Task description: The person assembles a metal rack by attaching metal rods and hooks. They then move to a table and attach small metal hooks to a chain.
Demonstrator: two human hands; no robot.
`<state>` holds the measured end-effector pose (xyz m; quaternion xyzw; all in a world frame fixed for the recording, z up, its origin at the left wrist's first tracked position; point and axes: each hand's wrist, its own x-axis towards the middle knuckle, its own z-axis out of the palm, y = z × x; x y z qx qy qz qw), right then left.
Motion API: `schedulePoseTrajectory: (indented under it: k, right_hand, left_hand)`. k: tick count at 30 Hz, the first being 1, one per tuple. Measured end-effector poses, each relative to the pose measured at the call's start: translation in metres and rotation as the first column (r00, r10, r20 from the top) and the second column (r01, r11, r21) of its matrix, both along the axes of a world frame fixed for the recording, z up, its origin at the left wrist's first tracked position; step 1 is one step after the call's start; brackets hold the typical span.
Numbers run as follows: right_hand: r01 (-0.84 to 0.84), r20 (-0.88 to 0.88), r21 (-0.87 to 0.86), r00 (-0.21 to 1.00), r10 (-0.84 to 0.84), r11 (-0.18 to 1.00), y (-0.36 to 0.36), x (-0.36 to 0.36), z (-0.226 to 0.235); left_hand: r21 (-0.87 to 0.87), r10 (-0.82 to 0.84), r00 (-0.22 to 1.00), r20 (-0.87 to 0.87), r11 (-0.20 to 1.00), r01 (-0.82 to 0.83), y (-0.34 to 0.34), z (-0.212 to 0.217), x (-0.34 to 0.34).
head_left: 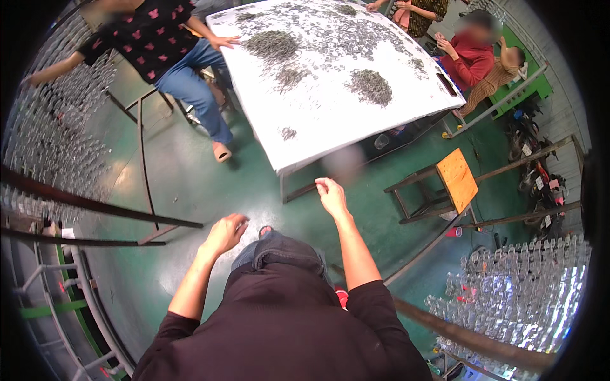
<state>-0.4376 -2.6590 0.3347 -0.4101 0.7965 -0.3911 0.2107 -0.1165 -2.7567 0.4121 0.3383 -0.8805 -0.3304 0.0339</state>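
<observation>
Both hands hang over the floor short of the desk's (330, 120) near corner: left hand (225, 233) loosely curled, empty; right hand (330, 193) pinched, contents unclear. Best reach the nearest small pile (288, 133) gently.

A small dark rectangular phone screen (447, 84) lies at the white table's (330, 120) right edge.

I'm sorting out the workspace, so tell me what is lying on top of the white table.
The white table bears loose heaps of small grey pieces and thinner scatter between them. A co-worker's hand rests on its far left edge. What the heaps cover cannot be seen. Both the person's hands hang short of it.
</observation>
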Motion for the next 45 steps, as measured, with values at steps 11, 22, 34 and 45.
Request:
schedulePoseTrajectory:
  k: [11, 22, 34, 45]
  right_hand:
    - [-0.126, -0.736, -0.049, 0.676, 0.050, 0.991, -0.201, -0.276, 0.029]
    - [-0.377, -0.788, 0.278, 0.437, 0.434, 0.884, -0.272, -0.419, -0.001]
    - [-0.386, -0.776, 0.038, 0.569, 0.270, 0.922, -0.287, -0.418, 0.028]
    - [-0.609, -0.596, -0.048, 0.654, 0.467, 0.792, -0.481, -0.338, -0.006]
  left_hand:
    - [-0.114, -0.059, 0.932, -0.357, 0.993, 0.019, -0.139, 0.045, -0.301]
    - [-0.139, 0.338, 0.854, -0.396, 0.897, -0.419, -0.235, -0.021, -0.419]
    - [-0.621, 0.287, 0.958, 0.011, 0.753, -0.219, -0.363, -0.070, -0.489]
    - [-0.490, 0.131, 0.989, -0.067, 0.859, -0.147, -0.252, -0.079, -0.502]
